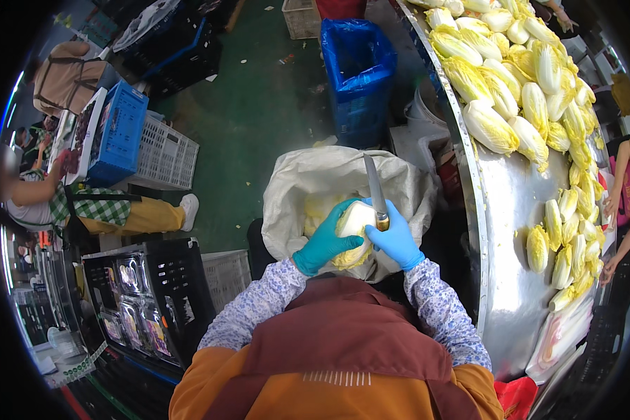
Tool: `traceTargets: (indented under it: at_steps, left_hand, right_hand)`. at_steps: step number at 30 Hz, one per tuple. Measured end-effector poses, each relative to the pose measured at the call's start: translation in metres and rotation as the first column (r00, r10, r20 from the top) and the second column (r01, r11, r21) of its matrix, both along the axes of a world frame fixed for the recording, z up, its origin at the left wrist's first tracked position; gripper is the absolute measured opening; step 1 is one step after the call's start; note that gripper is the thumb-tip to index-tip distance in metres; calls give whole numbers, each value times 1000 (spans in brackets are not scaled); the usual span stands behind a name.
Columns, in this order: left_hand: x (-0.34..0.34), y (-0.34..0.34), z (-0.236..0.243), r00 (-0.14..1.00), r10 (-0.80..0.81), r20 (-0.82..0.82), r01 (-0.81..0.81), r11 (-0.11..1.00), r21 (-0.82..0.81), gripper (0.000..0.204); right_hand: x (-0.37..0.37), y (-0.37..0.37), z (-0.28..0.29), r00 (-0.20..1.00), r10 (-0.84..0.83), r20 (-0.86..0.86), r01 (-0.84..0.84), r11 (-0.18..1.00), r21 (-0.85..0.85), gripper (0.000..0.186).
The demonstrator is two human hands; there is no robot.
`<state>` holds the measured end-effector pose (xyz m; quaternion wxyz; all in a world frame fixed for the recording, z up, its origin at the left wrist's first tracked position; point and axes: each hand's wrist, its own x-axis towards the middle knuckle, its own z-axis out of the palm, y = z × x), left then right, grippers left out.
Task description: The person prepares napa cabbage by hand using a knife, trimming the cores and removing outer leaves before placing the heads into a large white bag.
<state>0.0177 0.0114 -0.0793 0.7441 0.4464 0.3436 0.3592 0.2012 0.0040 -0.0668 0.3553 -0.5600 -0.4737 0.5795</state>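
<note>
My left hand (325,241), in a teal glove, is closed round a pale napa cabbage (355,222) from its left side. My right hand (399,236), in a light blue glove, grips the handle of a knife (374,183), its blade pointing up and away from me. The right fingers also rest close against the cabbage's right side; whether they press on it I cannot tell. Both hands are over a white woven sack (287,175) standing wide at the mouth. Yellowish cabbage leaves (318,210) show inside it, partly hidden by my left hand.
On my right, a metal table (500,280) bears a heap of napa cabbages (497,84). Beyond the sack stands a blue lined bin (360,91). To the left are a black crate (154,294) with clear packs, a blue crate (122,129) on a white crate (164,154), and a seated person (112,210).
</note>
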Motion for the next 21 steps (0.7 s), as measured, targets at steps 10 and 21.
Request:
traceTargets:
  at_steps: [10, 21]
  left_hand:
    - [-33, -3, -30, 889, 291, 354, -40, 819, -573, 58]
    - [-24, 6, -13, 979, 163, 122, -127, 958, -256, 62]
  right_hand:
    - [12, 18, -7, 981, -67, -184, 50, 994, -96, 37]
    - [8, 14, -2, 974, 84, 208, -110, 987, 117, 79]
